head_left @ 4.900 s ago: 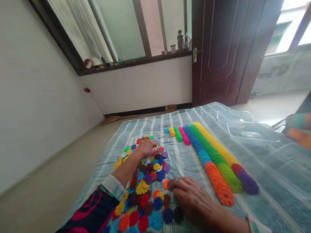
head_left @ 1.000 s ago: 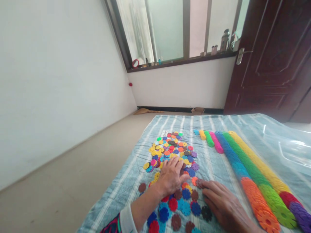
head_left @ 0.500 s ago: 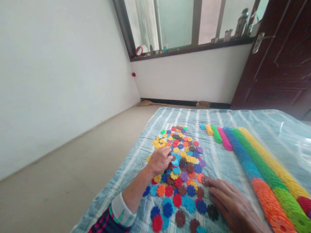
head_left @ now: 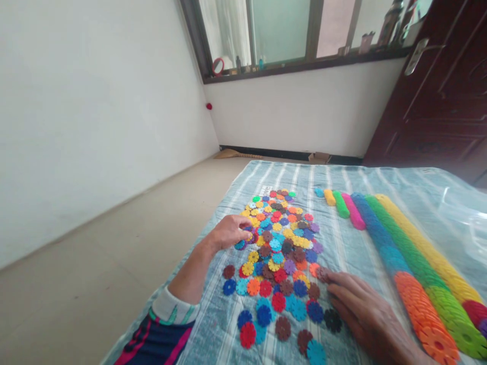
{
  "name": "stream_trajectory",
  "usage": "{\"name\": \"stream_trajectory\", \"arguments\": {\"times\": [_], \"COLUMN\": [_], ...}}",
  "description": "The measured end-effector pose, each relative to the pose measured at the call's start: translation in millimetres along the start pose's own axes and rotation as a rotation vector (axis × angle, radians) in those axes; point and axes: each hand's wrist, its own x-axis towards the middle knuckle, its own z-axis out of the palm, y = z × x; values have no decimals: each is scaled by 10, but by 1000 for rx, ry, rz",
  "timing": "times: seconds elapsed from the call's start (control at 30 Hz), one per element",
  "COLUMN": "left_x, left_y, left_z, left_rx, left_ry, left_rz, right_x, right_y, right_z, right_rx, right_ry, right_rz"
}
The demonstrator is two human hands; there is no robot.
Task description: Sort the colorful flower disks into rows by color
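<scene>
two hands, three long disc rows, four short stacks

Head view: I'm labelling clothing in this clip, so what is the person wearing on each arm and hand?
Both hands are bare, with no gloves or rings visible. The left hand comes out of a dark navy sleeve with pink swirls, ending in a pale cuff with green markings. The right hand shows no sleeve; its wrist runs out of frame.

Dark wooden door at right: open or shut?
Cannot tell. Only part of the door with its handle shows; its far edge and frame are outside the picture.
</scene>
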Motion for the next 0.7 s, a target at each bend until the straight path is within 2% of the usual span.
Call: {"name": "stream_trajectory", "arguments": {"times": [0.1,0.17,0.27,0.33,0.43,0.6,0.7], "left_x": [-10,-21,-37,-28,29,135,153], "left_y": [172,327,503,530,430,141,28], "left_z": [44,153,381,513,614,626,621], "left_rx": [57,104,209,263,291,259,203], "left_ry": [-135,-220,-261,-225,-100,162,257], "left_rz": [123,216,287,303,276,204,158], "right_x": [-9,-13,-15,-13,-8,1,0], "right_y": [3,4,3,0,-5,-18,-24], "right_z": [1,2,3,2,-4,-13,-11], "right_rx": [13,16,14,16,20,36,31], "right_ry": [-35,-43,-46,-58,-75,-63,-65], "right_rz": [17,18,28,34,39,48,50]}}
